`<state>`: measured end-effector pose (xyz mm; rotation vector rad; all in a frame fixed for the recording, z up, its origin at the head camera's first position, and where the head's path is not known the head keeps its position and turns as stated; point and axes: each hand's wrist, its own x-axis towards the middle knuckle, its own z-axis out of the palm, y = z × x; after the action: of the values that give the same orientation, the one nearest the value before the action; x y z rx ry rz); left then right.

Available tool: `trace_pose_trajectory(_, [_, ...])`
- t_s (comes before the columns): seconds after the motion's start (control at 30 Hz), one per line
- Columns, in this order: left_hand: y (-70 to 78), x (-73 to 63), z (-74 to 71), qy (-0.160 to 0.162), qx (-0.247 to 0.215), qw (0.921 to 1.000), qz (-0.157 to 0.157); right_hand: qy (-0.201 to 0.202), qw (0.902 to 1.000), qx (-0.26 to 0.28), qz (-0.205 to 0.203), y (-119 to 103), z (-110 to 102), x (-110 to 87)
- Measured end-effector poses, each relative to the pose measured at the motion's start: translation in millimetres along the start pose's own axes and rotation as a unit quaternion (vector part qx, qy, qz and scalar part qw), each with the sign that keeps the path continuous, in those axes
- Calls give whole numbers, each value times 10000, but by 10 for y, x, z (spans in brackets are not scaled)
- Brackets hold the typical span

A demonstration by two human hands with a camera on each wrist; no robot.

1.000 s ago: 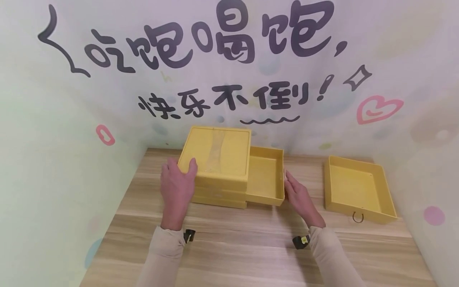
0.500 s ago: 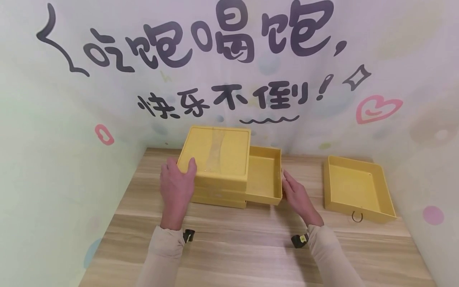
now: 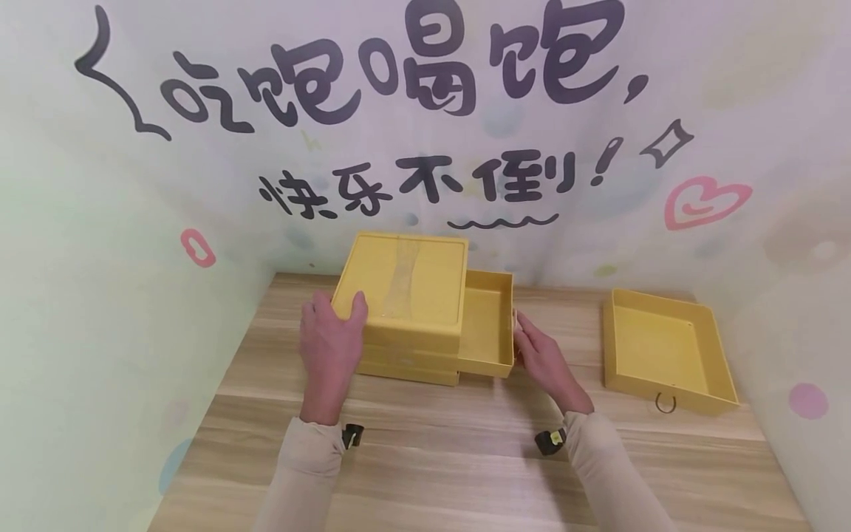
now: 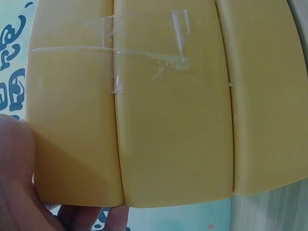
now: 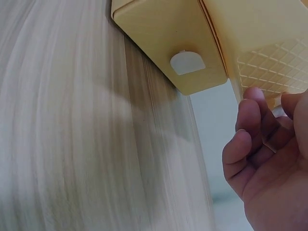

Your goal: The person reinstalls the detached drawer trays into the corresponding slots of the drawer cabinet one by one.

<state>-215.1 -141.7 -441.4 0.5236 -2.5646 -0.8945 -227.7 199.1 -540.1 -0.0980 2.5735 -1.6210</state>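
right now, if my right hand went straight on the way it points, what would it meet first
Most likely the partly open drawer, at its front; the right hand is at that outer face, though the exact contact is partly hidden.

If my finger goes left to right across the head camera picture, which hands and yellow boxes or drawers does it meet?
Left hand, yellow cabinet, partly open drawer, right hand, separate yellow drawer.

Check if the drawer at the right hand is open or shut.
Partly open: the drawer sticks out of the cabinet, its inside showing, the right hand at its front.
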Motion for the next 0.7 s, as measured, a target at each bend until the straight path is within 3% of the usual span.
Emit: trace_pose_trajectory(0.7, [4,-2,16,7,10,10000,-48,-178,9998,81,-85,-23,40,56])
